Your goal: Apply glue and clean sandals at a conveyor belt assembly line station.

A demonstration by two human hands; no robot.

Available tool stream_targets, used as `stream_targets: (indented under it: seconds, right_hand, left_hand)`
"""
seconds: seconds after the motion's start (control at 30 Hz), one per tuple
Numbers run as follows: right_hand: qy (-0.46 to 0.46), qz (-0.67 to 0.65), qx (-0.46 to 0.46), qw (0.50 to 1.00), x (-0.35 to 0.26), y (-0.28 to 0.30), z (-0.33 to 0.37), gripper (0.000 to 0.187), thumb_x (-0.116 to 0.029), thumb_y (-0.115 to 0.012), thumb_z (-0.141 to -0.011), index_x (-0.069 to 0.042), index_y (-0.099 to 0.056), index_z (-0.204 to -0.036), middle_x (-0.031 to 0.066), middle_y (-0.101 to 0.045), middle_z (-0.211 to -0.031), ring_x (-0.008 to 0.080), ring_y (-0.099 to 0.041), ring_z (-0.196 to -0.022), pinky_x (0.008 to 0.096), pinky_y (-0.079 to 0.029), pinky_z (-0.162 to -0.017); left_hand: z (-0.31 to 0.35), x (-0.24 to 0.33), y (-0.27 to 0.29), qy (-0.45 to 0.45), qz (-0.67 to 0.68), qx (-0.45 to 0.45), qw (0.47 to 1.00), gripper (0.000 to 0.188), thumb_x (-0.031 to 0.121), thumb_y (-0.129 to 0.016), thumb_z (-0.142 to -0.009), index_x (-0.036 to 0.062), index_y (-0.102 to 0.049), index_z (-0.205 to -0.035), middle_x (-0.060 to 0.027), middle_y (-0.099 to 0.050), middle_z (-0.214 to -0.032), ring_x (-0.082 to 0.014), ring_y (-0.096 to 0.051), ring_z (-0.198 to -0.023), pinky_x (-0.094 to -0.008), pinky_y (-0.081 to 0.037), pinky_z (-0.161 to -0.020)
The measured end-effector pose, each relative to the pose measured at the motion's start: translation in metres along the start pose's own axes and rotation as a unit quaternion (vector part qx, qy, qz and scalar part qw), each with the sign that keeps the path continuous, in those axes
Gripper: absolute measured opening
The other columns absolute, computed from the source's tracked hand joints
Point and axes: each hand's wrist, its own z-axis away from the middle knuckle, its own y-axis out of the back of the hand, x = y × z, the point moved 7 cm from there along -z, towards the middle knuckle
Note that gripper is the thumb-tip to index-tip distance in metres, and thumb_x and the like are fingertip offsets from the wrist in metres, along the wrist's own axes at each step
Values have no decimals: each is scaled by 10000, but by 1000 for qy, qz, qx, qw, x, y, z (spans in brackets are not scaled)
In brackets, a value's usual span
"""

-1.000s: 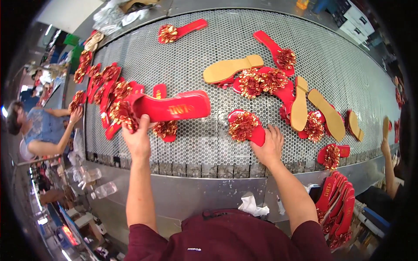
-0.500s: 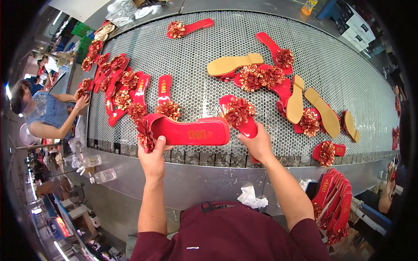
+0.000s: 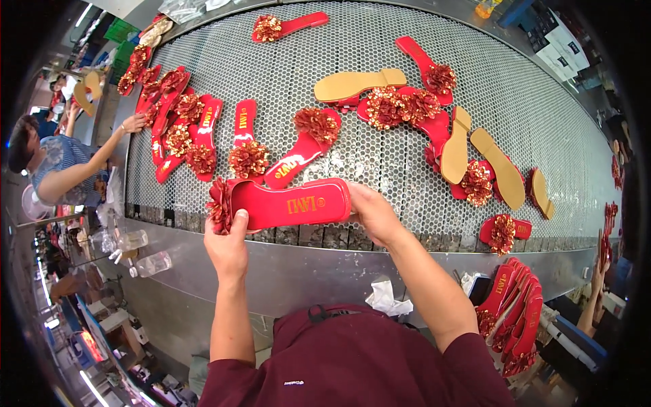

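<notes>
A glossy red slide sandal (image 3: pixel 288 205) with a red-and-gold sequined flower at its toe lies level in front of me, insole up. My left hand (image 3: pixel 227 247) grips its flower end, thumb on the insole edge and fingers underneath. At the heel end is my right hand (image 3: pixel 375 214), closed against the heel, its fingertips partly hidden behind it. Just beyond, another red sandal (image 3: pixel 298 157) rests tilted on the mesh conveyor belt (image 3: pixel 380 163), its flower pointing away. To its left stands one more red sandal (image 3: pixel 245 122), flower toward me.
Several red sandals (image 3: pixel 178 122) crowd the belt's left end, where a co-worker (image 3: pixel 68 159) reaches in. Others on the right show tan soles (image 3: pixel 500 166). A stack of sandals (image 3: pixel 515 312) hangs at lower right. White tissue (image 3: pixel 388 298) and plastic bottles (image 3: pixel 150 263) lie along the metal edge.
My right hand has let go of a second sandal, now on the belt, and moved to the heel of the sandal in my left hand. The co-worker has raised a tan-soled pair.
</notes>
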Motion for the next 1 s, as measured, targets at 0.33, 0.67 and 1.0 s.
stream_targets:
  seconds: [0.33,0.67,1.0]
  right_hand:
    - [25,35,-29,999,-36,-17,32,331,-221,-534,-966,-24,-566,-1230,10,-646,-1009,59,-576,-852,245,-505,-704]
    - [95,19,-8,995,-40,2,32,299,-170,-515,-964,30,-596,-1170,16,-643,-1015,64,-557,-902,247,-455,-820]
    - [157,12,85,984,-53,13,42,288,-144,-464,-983,52,-581,-1158,73,-653,-1038,106,-596,-946,273,-470,-868]
  left_hand:
    - [9,11,-26,-13,-17,-1,1000,249,50,-638,-862,-31,-537,-1074,-46,-593,-938,-104,-571,-788,-272,-545,-647]
    - [13,16,-43,-59,-28,-39,997,316,28,-638,-864,-47,-483,-1130,-86,-587,-983,-135,-606,-808,-287,-587,-652]
    - [29,14,-63,-35,28,-47,998,360,-38,-659,-827,-49,-468,-1133,-116,-590,-991,-162,-627,-793,-303,-602,-656]
